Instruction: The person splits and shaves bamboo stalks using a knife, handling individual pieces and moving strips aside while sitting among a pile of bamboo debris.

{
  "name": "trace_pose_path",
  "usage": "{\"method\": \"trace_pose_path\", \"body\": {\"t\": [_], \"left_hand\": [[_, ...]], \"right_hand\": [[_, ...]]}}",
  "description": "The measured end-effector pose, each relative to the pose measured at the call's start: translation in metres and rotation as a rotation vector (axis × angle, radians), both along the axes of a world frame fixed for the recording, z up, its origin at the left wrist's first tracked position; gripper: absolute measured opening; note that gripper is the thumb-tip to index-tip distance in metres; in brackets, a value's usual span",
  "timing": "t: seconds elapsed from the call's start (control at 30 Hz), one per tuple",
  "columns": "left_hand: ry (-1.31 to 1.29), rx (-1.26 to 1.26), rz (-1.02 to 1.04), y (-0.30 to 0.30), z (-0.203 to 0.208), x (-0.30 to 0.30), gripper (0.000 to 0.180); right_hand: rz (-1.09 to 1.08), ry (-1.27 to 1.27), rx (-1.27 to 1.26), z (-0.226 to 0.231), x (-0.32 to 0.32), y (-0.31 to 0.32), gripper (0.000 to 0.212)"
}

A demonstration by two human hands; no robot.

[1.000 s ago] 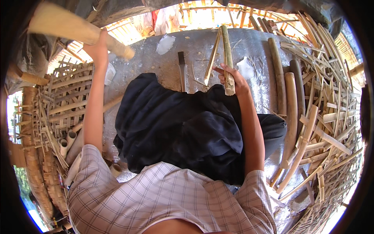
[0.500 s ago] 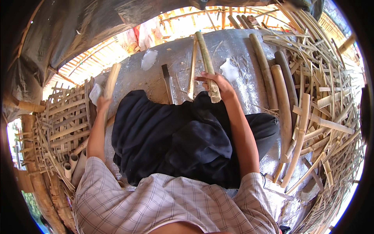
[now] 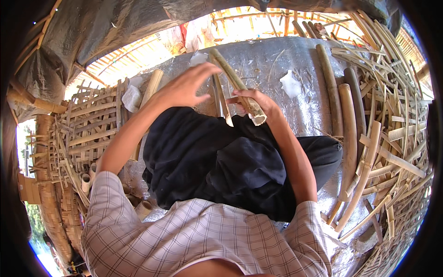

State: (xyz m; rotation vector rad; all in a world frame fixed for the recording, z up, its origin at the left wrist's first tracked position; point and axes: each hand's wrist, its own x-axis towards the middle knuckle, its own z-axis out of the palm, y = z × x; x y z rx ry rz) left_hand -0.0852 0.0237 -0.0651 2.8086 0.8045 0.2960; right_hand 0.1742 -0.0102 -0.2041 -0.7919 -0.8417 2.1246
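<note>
My right hand (image 3: 264,102) grips a greenish bamboo length (image 3: 227,68) above my lap, its hollow, rough-cut end tilted toward me. Beside it slants a narrower split bamboo strip (image 3: 223,102), close to the fingers of that hand; whether they touch it I cannot tell. My left hand (image 3: 187,87) hangs in the air left of the bamboo, fingers apart and nothing in them. At the far left a pale split bamboo piece (image 3: 152,87) leans next to a whitish lump (image 3: 132,98). The knife seen earlier on the ground is largely hidden now.
Several bamboo poles (image 3: 329,87) lie on the grey sheet (image 3: 277,51) at the right, beside a big heap of bamboo strips (image 3: 406,152). A woven bamboo lattice (image 3: 92,120) stands at the left. A torn white scrap (image 3: 290,84) lies on the sheet.
My left hand has let go of the bamboo piece at the left and swung right toward the held length. The right hand has tilted its bamboo, the far end leaning further left.
</note>
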Motion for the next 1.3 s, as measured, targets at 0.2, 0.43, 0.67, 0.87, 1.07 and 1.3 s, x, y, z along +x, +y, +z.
{"method": "trace_pose_path", "body": {"t": [0.2, 0.43, 0.67, 0.87, 1.07, 1.3], "left_hand": [[0.056, 0.015, -0.321, -0.004, -0.027, 0.035, 0.091], [-0.003, 0.076, -0.255, 0.002, -0.027, 0.043, 0.069], [-0.300, 0.038, 0.001, 0.011, -0.024, 0.023, 0.055], [-0.920, -0.028, 0.393, 0.051, -0.006, -0.010, 0.039], [-1.089, -0.243, 0.496, 0.069, 0.009, -0.064, 0.043], [-0.973, -0.204, 0.372, 0.073, 0.021, -0.057, 0.044]], "right_hand": [[0.060, -0.012, 0.043, 0.015, -0.013, -0.021, 0.051], [0.072, 0.139, 0.091, 0.031, -0.002, -0.023, 0.069], [0.060, -0.031, 0.251, 0.040, -0.007, -0.019, 0.073], [-0.103, -0.998, 0.502, -0.047, -0.047, 0.017, 0.062], [-0.106, -1.664, 0.902, -0.081, -0.126, -0.005, 0.063], [-0.325, -1.350, 0.666, -0.126, -0.081, 0.047, 0.032]]}}
